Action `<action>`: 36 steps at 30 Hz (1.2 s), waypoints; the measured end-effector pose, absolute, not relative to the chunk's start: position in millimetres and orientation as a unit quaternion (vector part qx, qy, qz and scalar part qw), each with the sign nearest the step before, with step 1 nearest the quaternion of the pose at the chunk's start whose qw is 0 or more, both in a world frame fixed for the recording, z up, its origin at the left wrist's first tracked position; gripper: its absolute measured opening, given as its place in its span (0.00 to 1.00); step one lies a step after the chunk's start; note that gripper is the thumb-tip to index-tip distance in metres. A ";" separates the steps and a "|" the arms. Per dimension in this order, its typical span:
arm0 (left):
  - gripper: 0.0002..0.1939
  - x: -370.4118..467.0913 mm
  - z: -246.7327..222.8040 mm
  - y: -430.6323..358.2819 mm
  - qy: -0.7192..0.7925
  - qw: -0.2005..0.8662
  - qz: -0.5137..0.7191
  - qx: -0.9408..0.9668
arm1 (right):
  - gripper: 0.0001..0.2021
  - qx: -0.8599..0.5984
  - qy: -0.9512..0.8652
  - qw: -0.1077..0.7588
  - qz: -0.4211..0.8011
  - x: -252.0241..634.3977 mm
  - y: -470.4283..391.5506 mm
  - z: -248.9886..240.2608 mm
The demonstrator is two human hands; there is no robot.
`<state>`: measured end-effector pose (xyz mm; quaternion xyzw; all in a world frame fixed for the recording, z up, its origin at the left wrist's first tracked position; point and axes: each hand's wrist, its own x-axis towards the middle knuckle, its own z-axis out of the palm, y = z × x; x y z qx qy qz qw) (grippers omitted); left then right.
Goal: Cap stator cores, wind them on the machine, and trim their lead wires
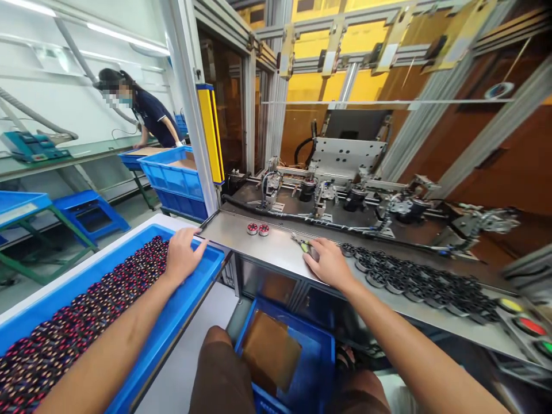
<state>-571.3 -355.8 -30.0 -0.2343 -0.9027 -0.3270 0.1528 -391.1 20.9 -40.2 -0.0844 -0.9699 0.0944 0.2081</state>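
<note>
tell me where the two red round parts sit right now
In the head view the two red round parts lie side by side on the steel shelf, between the left hand and the right hand.

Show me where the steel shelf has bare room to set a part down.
The shelf is bare between the two red parts and the right hand, and along its front edge below the left corner. Right of that hand it is crowded with black rings. The left hand rests in the blue tray, whose near strip is bare.
</note>
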 end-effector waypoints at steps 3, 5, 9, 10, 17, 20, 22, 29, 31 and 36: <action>0.18 -593.4 -2.6 -294.9 -0.878 0.077 -0.378 -0.285 | 0.21 -0.078 -0.970 0.206 0.107 -388.5 18.8 -35.0; 0.17 -605.9 3.7 -259.4 -0.859 0.006 -0.410 -0.306 | 0.21 -0.067 -0.970 0.204 0.117 -385.6 17.4 -31.0; 0.17 -614.6 -0.8 -221.2 -0.815 -0.101 -0.471 -0.321 | 0.20 -0.055 -0.969 0.201 0.135 -380.3 15.3 -25.4; 0.17 -613.9 -2.4 -218.2 -0.805 -0.114 -0.486 -0.319 | 0.21 -0.055 -0.968 0.202 0.140 -379.7 15.1 -24.8; 0.22 -564.4 8.7 -243.4 -0.739 -0.089 -0.607 -0.278 | 0.18 -0.049 -0.944 0.240 0.218 -381.6 15.0 -17.6; 0.33 -506.8 11.0 -266.9 -0.693 -0.059 -0.667 -0.268 | 0.19 -0.036 -0.915 0.294 0.275 -369.0 -3.8 -5.4; 0.30 -459.7 6.9 -280.3 -0.665 -0.054 -0.696 -0.265 | 0.17 -0.016 -0.895 0.314 0.317 -347.3 -30.4 2.8; 0.29 -326.6 -4.3 -295.4 -0.609 -0.011 -0.715 -0.343 | 0.18 0.018 -0.731 0.178 0.658 -241.9 -128.7 14.5; 0.34 -311.6 -5.1 -294.8 -0.604 0.024 -0.693 -0.393 | 0.20 -0.018 -0.699 0.160 0.697 -226.2 -138.5 14.2; 0.38 -299.8 -9.7 -290.1 -0.587 0.000 -0.680 -0.439 | 0.19 -0.045 -0.628 0.117 0.768 -210.1 -137.6 12.0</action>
